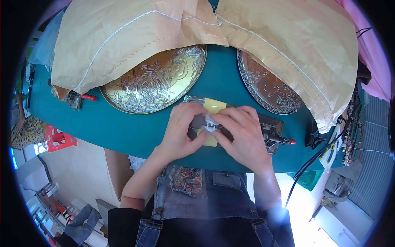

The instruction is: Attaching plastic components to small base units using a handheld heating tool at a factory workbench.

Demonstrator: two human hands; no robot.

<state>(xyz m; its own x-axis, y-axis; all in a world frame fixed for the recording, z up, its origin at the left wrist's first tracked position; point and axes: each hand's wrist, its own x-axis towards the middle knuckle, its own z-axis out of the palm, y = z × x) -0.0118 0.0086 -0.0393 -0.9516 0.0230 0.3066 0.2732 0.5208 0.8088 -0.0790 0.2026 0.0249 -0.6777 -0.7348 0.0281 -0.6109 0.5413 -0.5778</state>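
Note:
Close together over a metal fixture [275,122], my left hand [180,128] and my right hand [245,132] pinch a small white plastic part [210,124] between thumbs and fingers. Its exact kind does not show. Both hands are closed on it, and the fingertips cover some of its edges. Yellow strips [214,104] cross the fixture under the hands. To the right of my right hand, a toggle clamp [276,139] with a red-tipped handle is mounted on the fixture. My hands hide the fixture's middle.
Beyond my hands, a round tray [187,88] holds many metal pins; another tray [263,68] holds small metal pieces. Brown paper sacks [135,37] overhang both. A red-handled tool [88,97] lies left on the green table [103,129]; black cables [306,159] hang at right.

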